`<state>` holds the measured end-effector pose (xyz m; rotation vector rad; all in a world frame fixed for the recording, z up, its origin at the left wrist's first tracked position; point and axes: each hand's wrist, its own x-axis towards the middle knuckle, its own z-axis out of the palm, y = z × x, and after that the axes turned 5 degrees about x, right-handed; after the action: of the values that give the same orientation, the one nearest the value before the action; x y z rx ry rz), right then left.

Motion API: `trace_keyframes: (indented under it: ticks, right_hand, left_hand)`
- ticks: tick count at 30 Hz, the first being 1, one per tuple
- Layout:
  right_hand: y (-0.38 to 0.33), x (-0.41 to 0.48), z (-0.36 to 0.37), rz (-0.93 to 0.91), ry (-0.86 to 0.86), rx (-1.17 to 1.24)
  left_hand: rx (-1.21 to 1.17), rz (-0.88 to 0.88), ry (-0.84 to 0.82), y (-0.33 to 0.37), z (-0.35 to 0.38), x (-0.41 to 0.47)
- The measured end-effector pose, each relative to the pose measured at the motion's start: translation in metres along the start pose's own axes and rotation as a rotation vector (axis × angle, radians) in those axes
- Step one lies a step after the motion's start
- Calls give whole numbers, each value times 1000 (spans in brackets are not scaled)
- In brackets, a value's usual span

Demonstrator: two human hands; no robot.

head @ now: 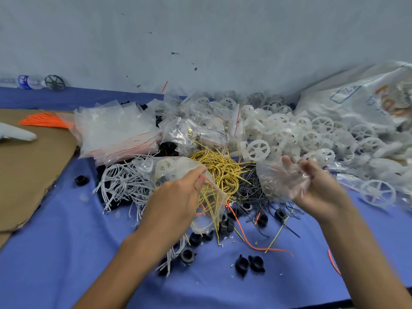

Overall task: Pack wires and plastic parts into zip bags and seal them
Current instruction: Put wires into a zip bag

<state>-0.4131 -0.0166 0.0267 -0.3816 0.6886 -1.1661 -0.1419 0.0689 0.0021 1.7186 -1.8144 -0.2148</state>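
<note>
My left hand (178, 197) pinches a clear zip bag (178, 170) with a red seal line; white plastic wheels and some wires show inside it. My right hand (312, 186) grips a second clear zip bag (281, 181), blurred, with white parts inside. Between the hands lies a tangle of yellow wires (220, 170). White wires (122, 184) lie to the left, black wires (252, 192) under the right bag. A stack of empty zip bags (116, 132) sits behind, and a heap of white plastic wheels (312, 134) spreads to the right.
Black plastic knobs (249, 264) and loose orange wires (256, 244) are scattered on the blue cloth (66, 264). Brown cardboard (29, 170) with an orange wire bundle (44, 121) lies left. A large white sack (361, 97) stands at right, a water bottle (24, 81) by the wall.
</note>
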Motion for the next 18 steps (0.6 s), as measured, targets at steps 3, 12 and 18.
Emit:
trace_keyframes:
  ticks: [3, 12, 18]
  right_hand:
    - [29, -28, -10, 105, 65, 277]
    - [123, -46, 39, 135, 51, 663]
    - [173, -27, 66, -112, 135, 410]
  left_hand:
    - [-3, 10, 2, 4, 3, 0]
    - [3, 46, 24, 7, 9, -2]
    - [94, 42, 48, 10, 17, -5]
